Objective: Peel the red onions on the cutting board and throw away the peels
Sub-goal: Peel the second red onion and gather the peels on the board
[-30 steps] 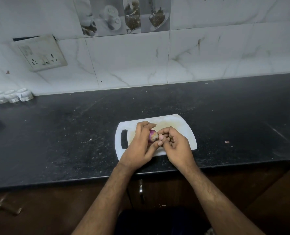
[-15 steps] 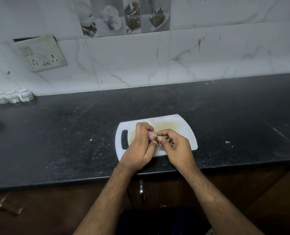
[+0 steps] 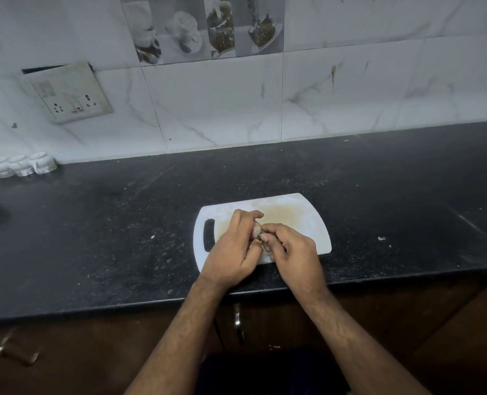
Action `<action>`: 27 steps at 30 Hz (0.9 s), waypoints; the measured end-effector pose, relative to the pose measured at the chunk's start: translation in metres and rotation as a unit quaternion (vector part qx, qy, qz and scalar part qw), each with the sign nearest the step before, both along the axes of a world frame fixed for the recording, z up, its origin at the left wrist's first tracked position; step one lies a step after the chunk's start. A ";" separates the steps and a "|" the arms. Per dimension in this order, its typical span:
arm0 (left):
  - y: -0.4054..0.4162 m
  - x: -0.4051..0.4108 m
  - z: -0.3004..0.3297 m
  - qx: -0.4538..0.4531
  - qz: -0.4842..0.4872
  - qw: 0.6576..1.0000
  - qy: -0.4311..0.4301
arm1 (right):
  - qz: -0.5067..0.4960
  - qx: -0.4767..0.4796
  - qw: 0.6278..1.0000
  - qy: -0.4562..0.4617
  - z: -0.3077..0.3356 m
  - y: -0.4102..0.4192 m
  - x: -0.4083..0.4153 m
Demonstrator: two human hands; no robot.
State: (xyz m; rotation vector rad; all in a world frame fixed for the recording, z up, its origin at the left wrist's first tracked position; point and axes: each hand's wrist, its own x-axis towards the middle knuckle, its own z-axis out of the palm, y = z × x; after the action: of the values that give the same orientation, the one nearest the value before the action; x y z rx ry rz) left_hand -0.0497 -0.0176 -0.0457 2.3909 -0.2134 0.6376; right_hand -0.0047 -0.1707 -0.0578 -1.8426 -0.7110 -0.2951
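A small red onion (image 3: pixel 256 230) is held just above the white cutting board (image 3: pixel 299 215), which lies near the counter's front edge. My left hand (image 3: pixel 232 252) grips the onion, its fingers curled over the top so that only a purple sliver shows. My right hand (image 3: pixel 292 252) is pressed against it from the right, thumb and fingertips pinching at the onion's exposed end. Whether a peel is between those fingers is hidden. No other onion shows on the board.
The black stone counter (image 3: pixel 94 223) runs to both sides. Three white cups (image 3: pixel 22 165) stand upside down at the far left by the tiled wall. A small peel scrap (image 3: pixel 382 238) lies right of the board. A socket plate (image 3: pixel 68 94) hangs on the wall.
My left hand has closed further round the onion, so less of it shows. My right fingertips have shifted slightly at its end. Both hands stay over the board.
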 end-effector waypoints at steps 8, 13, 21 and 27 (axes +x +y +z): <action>-0.001 0.002 -0.001 0.033 0.024 0.999 0.011 | -0.019 -0.069 0.996 -0.050 -0.004 0.002 -0.002; 0.000 0.003 -0.003 0.052 0.037 0.998 0.012 | -0.020 -0.088 0.995 -0.053 -0.004 0.002 -0.001; -0.002 0.000 -0.001 0.041 0.059 0.997 0.020 | -0.017 -0.092 0.995 -0.042 -0.004 0.002 -0.001; -0.003 0.000 -0.002 0.040 0.060 0.997 0.012 | -0.023 -0.089 0.995 -0.028 -0.004 0.002 -0.002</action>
State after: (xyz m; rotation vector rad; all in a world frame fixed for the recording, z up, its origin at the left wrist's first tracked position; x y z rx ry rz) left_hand -0.0493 -0.0204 -0.0472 2.5021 -0.0877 0.6654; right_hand -0.0070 -0.1682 -0.0615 -2.0280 -0.7536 -0.3235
